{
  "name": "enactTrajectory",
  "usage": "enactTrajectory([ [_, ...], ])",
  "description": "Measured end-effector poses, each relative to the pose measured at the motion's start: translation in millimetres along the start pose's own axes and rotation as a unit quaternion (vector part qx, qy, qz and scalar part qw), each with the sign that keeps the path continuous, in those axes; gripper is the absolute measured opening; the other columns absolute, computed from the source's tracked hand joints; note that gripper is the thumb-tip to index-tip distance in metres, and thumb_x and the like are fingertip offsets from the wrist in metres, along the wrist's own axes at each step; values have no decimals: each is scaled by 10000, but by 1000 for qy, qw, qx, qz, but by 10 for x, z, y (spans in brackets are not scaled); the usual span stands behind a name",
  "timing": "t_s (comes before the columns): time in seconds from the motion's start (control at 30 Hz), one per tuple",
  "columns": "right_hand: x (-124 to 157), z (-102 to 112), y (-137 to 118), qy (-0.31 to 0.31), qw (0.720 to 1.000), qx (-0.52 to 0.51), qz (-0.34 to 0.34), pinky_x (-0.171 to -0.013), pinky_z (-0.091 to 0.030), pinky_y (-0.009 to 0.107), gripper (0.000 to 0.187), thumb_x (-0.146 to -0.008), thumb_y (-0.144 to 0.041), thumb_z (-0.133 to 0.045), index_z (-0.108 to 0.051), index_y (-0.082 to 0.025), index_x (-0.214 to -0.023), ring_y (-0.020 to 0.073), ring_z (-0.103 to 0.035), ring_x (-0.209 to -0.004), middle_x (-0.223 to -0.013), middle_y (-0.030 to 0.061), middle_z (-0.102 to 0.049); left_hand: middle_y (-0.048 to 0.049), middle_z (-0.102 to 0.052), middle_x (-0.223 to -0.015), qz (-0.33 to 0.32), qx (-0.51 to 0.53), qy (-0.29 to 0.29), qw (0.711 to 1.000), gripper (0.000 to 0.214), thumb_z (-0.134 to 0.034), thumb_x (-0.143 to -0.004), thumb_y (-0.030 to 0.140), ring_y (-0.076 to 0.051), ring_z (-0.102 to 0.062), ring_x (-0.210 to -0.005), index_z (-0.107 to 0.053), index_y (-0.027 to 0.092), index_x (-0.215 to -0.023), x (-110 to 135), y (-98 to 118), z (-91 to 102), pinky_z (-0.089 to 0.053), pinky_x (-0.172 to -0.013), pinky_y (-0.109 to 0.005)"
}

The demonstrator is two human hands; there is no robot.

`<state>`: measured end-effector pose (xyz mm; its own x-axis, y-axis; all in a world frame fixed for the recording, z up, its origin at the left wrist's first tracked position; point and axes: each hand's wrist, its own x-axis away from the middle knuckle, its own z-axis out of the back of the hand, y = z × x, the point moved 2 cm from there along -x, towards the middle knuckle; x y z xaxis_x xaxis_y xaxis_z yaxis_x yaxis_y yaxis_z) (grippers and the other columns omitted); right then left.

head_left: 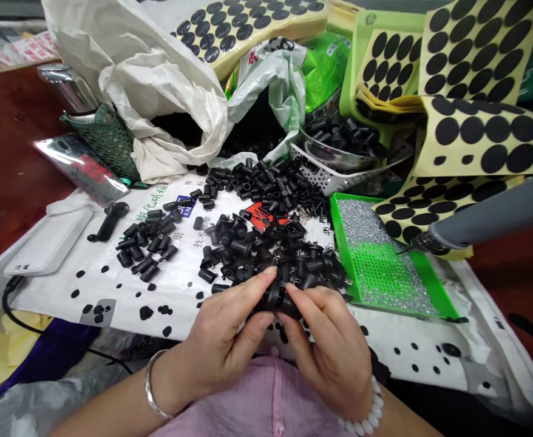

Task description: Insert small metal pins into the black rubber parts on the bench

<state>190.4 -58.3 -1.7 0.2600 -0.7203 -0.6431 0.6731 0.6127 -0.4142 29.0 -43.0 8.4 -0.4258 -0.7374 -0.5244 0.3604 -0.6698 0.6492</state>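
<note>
My left hand [223,340] and my right hand [332,352] meet at the near edge of the table, both pinching one small black plastic part [279,298] between thumbs and fingers. Just beyond my fingers lies a big heap of black plastic parts [271,249]. A smaller group of the same parts [150,246] lies to the left. A pile of short black tubes [266,182] sits further back. I wear a silver bangle on the left wrist and a white bead bracelet on the right.
A green tray of small silver screws [380,255] lies right of the heap, a grey electric screwdriver [489,218] resting over it. Yellow sheets of black round pads [476,121] stack at the back right. A white basket [339,173], plastic bags [157,91] and a phone [50,243] surround the work area.
</note>
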Motion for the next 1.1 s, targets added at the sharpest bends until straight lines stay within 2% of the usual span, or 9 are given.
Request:
enactTrajectory([
  [0.17, -66, -3, -33, 20, 997, 60, 35, -742, -484, 391, 371, -828, -146, -524, -471, -159, -1195, 201, -546, -809, -842, 75, -576, -113, -521, -1277, -12, -57, 22, 998, 516, -433, -855, 72, -170, -542, -1116, -330, 162, -1352, 10, 10, -31, -468, -941, -277],
  [0.3, -77, -46, -16, 16, 998, 44, 30, -736, -472, 405, 345, -830, -135, -524, -473, -154, -1171, 201, -541, -779, -832, 80, -575, -106, -541, -1255, 9, -69, 39, 997, 514, -428, -858, 60, -157, -560, -1091, -332, 173, -1350, 21, -21, -86, -470, -940, -264],
  [0.4, -97, -75, 9, -17, 1000, 8, 19, -684, -479, 378, 253, -850, -154, -490, -492, -126, -1102, 197, -538, -761, -830, 90, -581, -98, -542, -1254, 8, -66, 42, 997, 517, -435, -853, 52, -155, -549, -1106, -336, 177, -1345, 36, -57, -119, -463, -952, -265],
  [0.53, -173, -70, 37, -81, 995, -56, -11, -578, -477, 254, 147, -902, -204, -400, -527, -138, -937, 137, -533, -676, -740, 42, -558, -85, -544, -1254, 6, -31, 35, 999, 492, -429, -853, 55, -160, -541, -1116, -370, 181, -1325, 46, -113, -129, -459, -957, -276],
  [0.67, -219, -50, 42, -113, 991, -60, -26, -571, -462, 258, 267, -934, -276, -345, -559, -118, -916, 143, -534, -661, -732, 58, -561, -73, -591, -1197, 56, 10, 47, 997, 421, -419, -868, 91, -161, -585, -1051, -446, 183, -1277, 35, -183, -113, -489, -907, -267],
  [0.8, -211, -79, 29, -73, 996, 52, -2, -608, -442, 315, 432, -904, -422, -396, -518, -49, -1083, 193, -537, -691, -785, 108, -599, -75, -621, -1150, 126, 52, 71, 988, 373, -416, -887, 133, -164, -612, -1002, -484, 162, -1253, 27, -234, -131, -495, -884, -249],
  [0.93, -249, -180, 42, -60, 994, 94, 12, -574, -415, 269, 252, -918, -272, -397, -573, -94, -888, 156, -531, -603, -675, 64, -590, -85, -629, -1134, 162, 72, 103, 979, 349, -420, -896, 172, -164, -624, -970, -507, 135, -1232, 36, -250, -183, -498, -864, -238],
  [1.03, -301, -225, 61, -66, 995, 80, -3, -526, -405, 223, 329, -943, -272, -334, -568, -113, -776, 119, -535, -544, -615, 38, -566, -89, -655, -1077, 191, 80, 119, 971, 344, -419, -901, 198, -159, -641, -917, -517, 120, -1221, 42, -273, -204, -513, -817, -223],
  [1.1, -317, -223, 55, -68, 994, 79, -11, -523, -406, 219, 376, -948, -336, -318, -579, -105, -806, 119, -551, -553, -623, 41, -574, -84, -674, -1027, 209, 93, 123, 966, 337, -421, -903, 215, -157, -649, -886, -533, 115, -1205, 38, -292, -204, -520, -790, -216],
])
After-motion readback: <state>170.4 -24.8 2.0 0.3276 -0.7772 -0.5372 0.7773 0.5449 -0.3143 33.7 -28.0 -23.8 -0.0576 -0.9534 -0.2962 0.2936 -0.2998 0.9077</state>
